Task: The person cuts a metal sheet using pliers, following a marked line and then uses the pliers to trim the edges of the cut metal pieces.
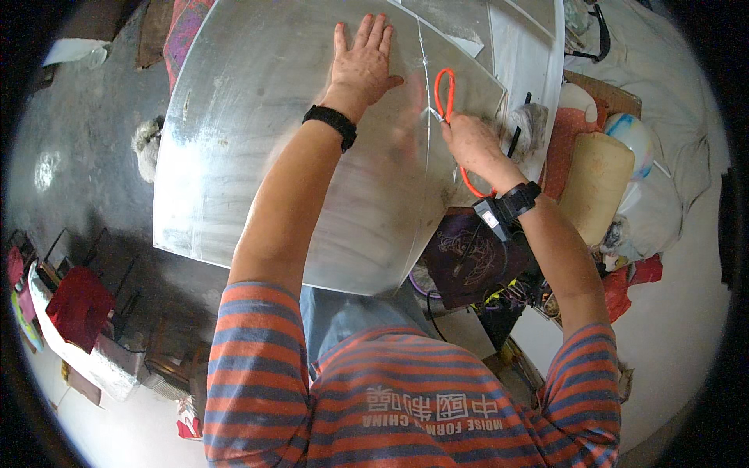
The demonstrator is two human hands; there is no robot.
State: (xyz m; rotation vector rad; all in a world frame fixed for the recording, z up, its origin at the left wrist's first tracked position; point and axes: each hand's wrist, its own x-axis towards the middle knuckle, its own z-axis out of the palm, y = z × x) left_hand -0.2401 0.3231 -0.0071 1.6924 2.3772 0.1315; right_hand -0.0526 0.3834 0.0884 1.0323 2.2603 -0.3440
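A large pale sheet with a silvery, smudged surface spreads beneath both hands. A thin, jagged line runs down its right part. My left hand lies on the upper middle of the sheet, fingers spread. Right of it, my right hand is closed on orange-handled shears, whose handle loops show above and below the hand beside the line. Their blade tips cannot be made out clearly. Both wrists wear black bands, the right one with a small device.
A white panel lies at the upper right. Cushion-like items and bundles crowd the right, near a dark printed cloth and tangled cords below the sheet. Red-covered seating and dark frames stand lower left on a grey floor.
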